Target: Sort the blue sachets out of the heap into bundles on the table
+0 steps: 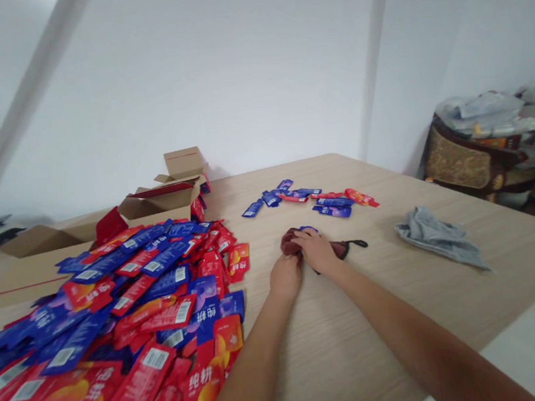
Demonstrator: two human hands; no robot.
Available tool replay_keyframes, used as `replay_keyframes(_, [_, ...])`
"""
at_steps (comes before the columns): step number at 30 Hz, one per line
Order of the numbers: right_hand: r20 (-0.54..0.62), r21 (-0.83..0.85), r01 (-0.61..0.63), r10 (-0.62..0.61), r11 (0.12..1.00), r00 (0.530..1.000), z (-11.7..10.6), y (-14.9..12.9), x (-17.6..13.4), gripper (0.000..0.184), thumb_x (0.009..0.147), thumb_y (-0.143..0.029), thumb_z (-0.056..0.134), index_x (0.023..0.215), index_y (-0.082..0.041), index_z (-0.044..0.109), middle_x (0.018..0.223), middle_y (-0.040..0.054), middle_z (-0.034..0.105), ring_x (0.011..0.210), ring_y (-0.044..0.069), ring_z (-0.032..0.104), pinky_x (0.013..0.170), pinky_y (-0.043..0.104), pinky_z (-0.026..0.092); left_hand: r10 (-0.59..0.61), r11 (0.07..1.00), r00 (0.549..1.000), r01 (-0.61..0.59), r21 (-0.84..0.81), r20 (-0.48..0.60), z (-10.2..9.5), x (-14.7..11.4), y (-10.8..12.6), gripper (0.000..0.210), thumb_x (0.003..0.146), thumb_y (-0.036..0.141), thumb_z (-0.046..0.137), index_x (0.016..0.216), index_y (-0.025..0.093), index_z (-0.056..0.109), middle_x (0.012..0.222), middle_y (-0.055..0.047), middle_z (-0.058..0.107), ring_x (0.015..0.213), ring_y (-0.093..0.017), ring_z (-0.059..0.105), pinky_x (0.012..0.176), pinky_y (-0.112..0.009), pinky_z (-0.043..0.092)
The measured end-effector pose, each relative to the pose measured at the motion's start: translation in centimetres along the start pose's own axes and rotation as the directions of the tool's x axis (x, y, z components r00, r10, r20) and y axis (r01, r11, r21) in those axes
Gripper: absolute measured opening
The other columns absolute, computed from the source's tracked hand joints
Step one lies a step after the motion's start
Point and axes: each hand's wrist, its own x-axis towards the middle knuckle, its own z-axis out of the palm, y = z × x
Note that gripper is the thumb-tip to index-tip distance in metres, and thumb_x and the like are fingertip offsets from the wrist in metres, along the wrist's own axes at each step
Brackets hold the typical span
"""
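On the surface (336, 337), right of the packet pile (109, 315), there's a brown pouch (289, 242) with the left hand (285, 276) and right hand (319, 251) close together on it; can't tell if they're pinching.

Shows a bare, partly hidden left hand (287, 272) and a bare, slim-fingered right hand (317, 250), uncovered from knuckles to wrist. Continues into a long, slender, bare left forearm (257, 366) and a matching bare right forearm (399, 323), smooth in outline, narrow at the wrist and broadening toward the bottom edge of the head view. Looks too blurred to make out fingernails or fine creases.
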Motion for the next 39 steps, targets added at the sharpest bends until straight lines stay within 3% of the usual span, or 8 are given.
replay_keyframes(5, [0.013, -0.067, -0.209, 0.21, 0.976, 0.978, -1.0, 3.4, 2.7, 0.036, 0.086, -0.021, 0.041, 0.117, -0.026, 0.058, 0.122, 0.0066, 0.059, 0.112, 0.024, 0.047, 0.089, 0.038, 0.038, 0.107, 0.987, 0.994, -0.106, 0.124, -0.001, 0.2, -0.3, -0.1, 0.034, 0.087, 0.02, 0.04, 0.116, 0.016, 0.058, 0.128, -0.012, 0.055, 0.123, -0.021, 0.045, 0.106, -0.034, 0.031])
replay_keyframes(10, [-0.012, -0.087, -0.193, 0.193, 0.977, 0.981, -0.8, 3.1, 1.8, 0.034, 0.085, -0.02, 0.042, 0.114, -0.021, 0.06, 0.116, 0.0086, 0.062, 0.109, 0.023, 0.049, 0.09, 0.034, 0.037, 0.037, 0.981, 0.991, -0.012, 0.192, -0.132, 0.2, -0.5, 0.0, 0.055, 0.08, 0.022, 0.051, 0.133, 0.01, 0.039, 0.137, -0.016, 0.044, 0.124, -0.025, 0.041, 0.105, -0.037, 0.03])
replay_keyframes(16, [-0.089, -0.005, -0.174, 0.173, 0.985, 0.981, 0.2, 1.9, -0.8, 0.037, 0.081, -0.016, 0.044, 0.114, -0.022, 0.06, 0.115, 0.0069, 0.063, 0.108, 0.023, 0.05, 0.092, 0.033, 0.036, 0.07, 0.984, 0.99, -0.048, 0.173, -0.122, -0.5, -0.3, 0.2, 0.043, 0.079, 0.01, 0.044, 0.12, 0.014, 0.054, 0.122, -0.013, 0.056, 0.114, -0.025, 0.047, 0.101, -0.037, 0.032])
replay_keyframes(21, [-0.209, 0.384, -0.175, 0.27, 0.907, 0.94, -0.8, 2.3, -1.4, 0.039, 0.085, -0.021, 0.036, 0.119, -0.024, 0.055, 0.116, 0.003, 0.062, 0.105, 0.02, 0.054, 0.091, 0.032, 0.04, -0.194, 0.957, 0.969, 0.152, -0.247, -0.155, -0.8, 0.1, -0.8, 0.025, 0.088, 0.023, 0.039, 0.093, 0.017, 0.062, 0.081, -0.009, 0.068, 0.075, -0.018, 0.062, 0.074, -0.03, 0.048])
replay_keyframes(25, [-0.379, 0.433, 0.055, 0.126, 0.9, 0.917, -1.5, -0.4, -2.0, 0.043, 0.084, -0.018, 0.037, 0.123, -0.023, 0.053, 0.124, 0.0054, 0.056, 0.115, 0.021, 0.047, 0.099, 0.037, 0.035, -0.387, 0.693, 0.921, 0.322, -0.645, 0.043, -0.5, 0.3, -1.4, 0.027, 0.087, 0.034, 0.038, 0.091, 0.013, 0.055, 0.051, 0.0, 0.059, 0.032, -0.009, 0.044, 0.037, -0.02, 0.035])
replay_keyframes(30, [-0.221, 0.321, 0.306, -0.243, 0.896, 0.945, -0.3, -3.8, -2.5, 0.054, 0.077, -0.007, 0.042, 0.126, -0.028, 0.052, 0.131, 0.0017, 0.051, 0.121, 0.019, 0.039, 0.103, 0.039, 0.03, -0.367, 0.576, 0.929, 0.259, -0.775, 0.038, -0.9, 0.3, -1.6, 0.033, 0.082, 0.044, 0.043, 0.076, 0.014, 0.056, 0.04, 0.004, 0.048, 0.029, -0.008, 0.041, 0.03, -0.017, 0.027])
replay_keyframes(35, [-0.038, 0.126, 0.073, -0.069, 0.989, 0.997, 0.8, -2.2, -1.3, 0.046, 0.081, -0.009, 0.04, 0.122, -0.027, 0.056, 0.128, 0.0026, 0.054, 0.117, 0.02, 0.041, 0.096, 0.036, 0.034, -0.365, 0.574, 0.91, 0.386, -0.722, 0.197, -1.2, 0.6, -2.1, 0.024, 0.078, 0.032, 0.046, 0.062, 0.015, 0.051, 0.038, 0.002, 0.051, 0.025, -0.007, 0.038, 0.028, -0.017, 0.026])
replay_keyframes(39, [-0.035, -0.029, -0.072, 0.07, 0.997, 0.997, 0.7, -1.2, -0.8, 0.043, 0.084, -0.012, 0.037, 0.12, -0.025, 0.057, 0.124, 0.0058, 0.057, 0.112, 0.024, 0.044, 0.089, 0.037, 0.037, -0.378, 0.547, 0.906, 0.387, -0.743, 0.194, -1.1, 0.5, -1.8, 0.015, 0.077, 0.027, 0.046, 0.066, 0.016, 0.047, 0.038, 0.004, 0.051, 0.024, -0.006, 0.036, 0.028, -0.016, 0.026])
